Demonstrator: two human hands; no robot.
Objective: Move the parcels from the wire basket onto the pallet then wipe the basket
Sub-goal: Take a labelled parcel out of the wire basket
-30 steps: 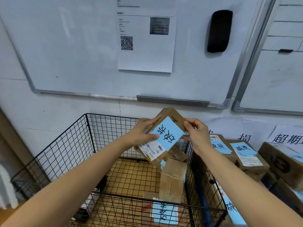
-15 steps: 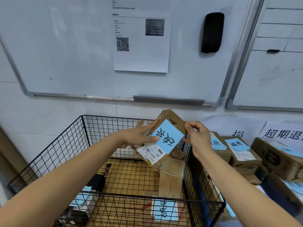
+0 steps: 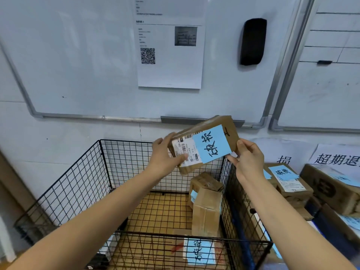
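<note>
Parcel (image 3: 229,126) bears blue label (image 3: 211,144) reading 破损; wall sign (image 3: 337,158) reads 超期退.

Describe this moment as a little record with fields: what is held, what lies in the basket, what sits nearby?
Held: brown parcel with blue label, above the wire basket
Left hand: grips its left end
Right hand: pinches its right edge
In basket: upright box, taped parcel behind it, flat parcel at the front
Right of basket: labelled parcels
Wall: whiteboard, printed sheet, black eraser
</note>
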